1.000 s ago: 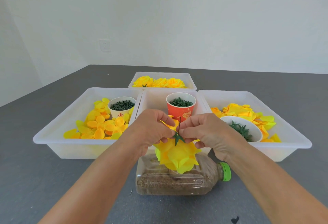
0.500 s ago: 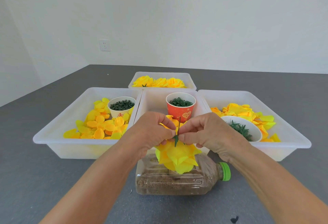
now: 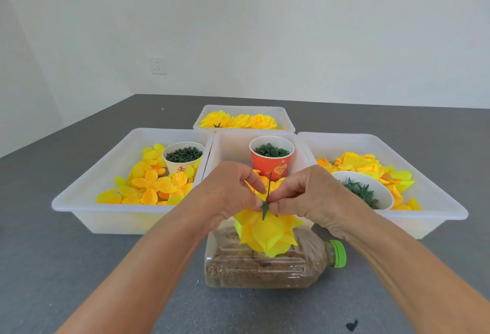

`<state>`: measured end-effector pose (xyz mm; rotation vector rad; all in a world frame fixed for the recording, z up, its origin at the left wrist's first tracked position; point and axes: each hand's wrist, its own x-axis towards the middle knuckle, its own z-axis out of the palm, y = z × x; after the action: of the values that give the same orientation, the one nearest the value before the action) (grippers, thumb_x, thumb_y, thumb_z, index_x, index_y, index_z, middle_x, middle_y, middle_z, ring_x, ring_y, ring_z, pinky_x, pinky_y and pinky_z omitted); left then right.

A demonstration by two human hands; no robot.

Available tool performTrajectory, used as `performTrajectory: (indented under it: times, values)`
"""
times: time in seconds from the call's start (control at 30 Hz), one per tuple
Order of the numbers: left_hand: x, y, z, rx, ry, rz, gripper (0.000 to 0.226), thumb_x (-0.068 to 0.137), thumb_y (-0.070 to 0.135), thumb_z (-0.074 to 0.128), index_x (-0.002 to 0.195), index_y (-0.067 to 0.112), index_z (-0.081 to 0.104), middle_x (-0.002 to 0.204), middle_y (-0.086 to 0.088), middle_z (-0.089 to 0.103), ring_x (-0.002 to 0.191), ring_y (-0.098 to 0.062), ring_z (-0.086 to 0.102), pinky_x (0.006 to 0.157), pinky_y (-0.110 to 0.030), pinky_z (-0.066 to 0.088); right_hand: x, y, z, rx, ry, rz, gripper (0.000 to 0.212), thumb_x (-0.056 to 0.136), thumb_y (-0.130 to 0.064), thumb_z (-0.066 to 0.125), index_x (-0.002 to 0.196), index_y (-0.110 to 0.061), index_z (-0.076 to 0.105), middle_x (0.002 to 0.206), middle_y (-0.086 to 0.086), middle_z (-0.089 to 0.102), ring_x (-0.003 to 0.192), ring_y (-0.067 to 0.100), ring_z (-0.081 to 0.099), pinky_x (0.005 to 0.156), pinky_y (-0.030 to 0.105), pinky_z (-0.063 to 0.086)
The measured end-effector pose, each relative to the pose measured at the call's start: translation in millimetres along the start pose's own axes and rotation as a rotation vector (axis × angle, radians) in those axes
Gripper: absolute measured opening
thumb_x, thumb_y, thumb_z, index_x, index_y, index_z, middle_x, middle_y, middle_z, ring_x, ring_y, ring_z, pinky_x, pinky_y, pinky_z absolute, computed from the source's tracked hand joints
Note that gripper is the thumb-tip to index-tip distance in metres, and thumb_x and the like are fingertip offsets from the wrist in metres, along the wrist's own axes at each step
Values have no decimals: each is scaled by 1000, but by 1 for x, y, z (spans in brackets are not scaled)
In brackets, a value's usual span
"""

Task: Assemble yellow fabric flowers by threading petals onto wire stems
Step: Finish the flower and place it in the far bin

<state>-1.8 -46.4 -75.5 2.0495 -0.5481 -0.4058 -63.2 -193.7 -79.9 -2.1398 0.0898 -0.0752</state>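
A yellow fabric flower hangs upside down between my hands, above a plastic bottle. Its thin dark wire stem sticks straight up. A green star-shaped calyx sits on the stem at the flower's base. My left hand grips the flower from the left, fingers curled round the petals. My right hand pinches the calyx and stem from the right. Fingertips of both hands meet at the stem.
A clear bottle with brown filling and a green cap lies on the grey table. Behind are white trays: left tray with petals and a white cup, middle tray with a red cup, right tray with petals and a bowl, far tray with finished flowers.
My hands and the flower stayed almost in place. The green calyx has slid a little down the stem toward the petals.
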Motion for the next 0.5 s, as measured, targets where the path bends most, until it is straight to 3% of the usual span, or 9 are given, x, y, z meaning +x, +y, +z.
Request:
performTrajectory:
  times: [0.07, 0.13, 0.3, 0.43, 0.5]
  values:
    - [1, 1, 1, 50, 1, 10, 20, 75, -6, 68, 85, 11, 65, 73, -8, 58, 69, -18, 52, 66, -26, 40, 1, -2, 0, -26, 6, -1, 13, 72, -4, 78, 84, -8, 76, 80, 8, 73, 72, 11, 60, 75, 30, 51]
    - [1, 1, 2, 92, -6, 10, 20, 75, -6, 67, 85, 12, 65, 74, -8, 57, 66, -16, 49, 59, -24, 37, 2, -3, 1, -58, 10, -6, 12, 72, -3, 77, 84, -7, 76, 83, 11, 73, 74, 13, 60, 79, 33, 52]
    - [0, -2, 5, 156, -13, 7, 21, 75, -4, 67, 83, 15, 64, 69, -4, 54, 61, -14, 47, 57, -24, 35, 1, 0, 6, -95, 4, 4, 11, 72, -4, 78, 82, -10, 77, 70, 0, 69, 69, 8, 57, 74, 27, 50]
    - [3, -5, 0, 111, 26, 8, 19, 71, 1, 75, 87, 9, 67, 78, -10, 60, 70, -19, 52, 65, -26, 39, 2, 1, 1, -48, 11, 25, 14, 70, -3, 78, 75, -16, 76, 76, 5, 73, 72, 11, 60, 78, 31, 52]
    - [2, -8, -2, 74, 30, 19, 19, 70, 3, 78, 85, 7, 68, 74, -8, 60, 70, -18, 53, 68, -27, 40, 2, 3, 0, 10, 7, 38, 19, 72, -1, 77, 69, -19, 75, 69, 0, 71, 68, 7, 59, 71, 28, 50]
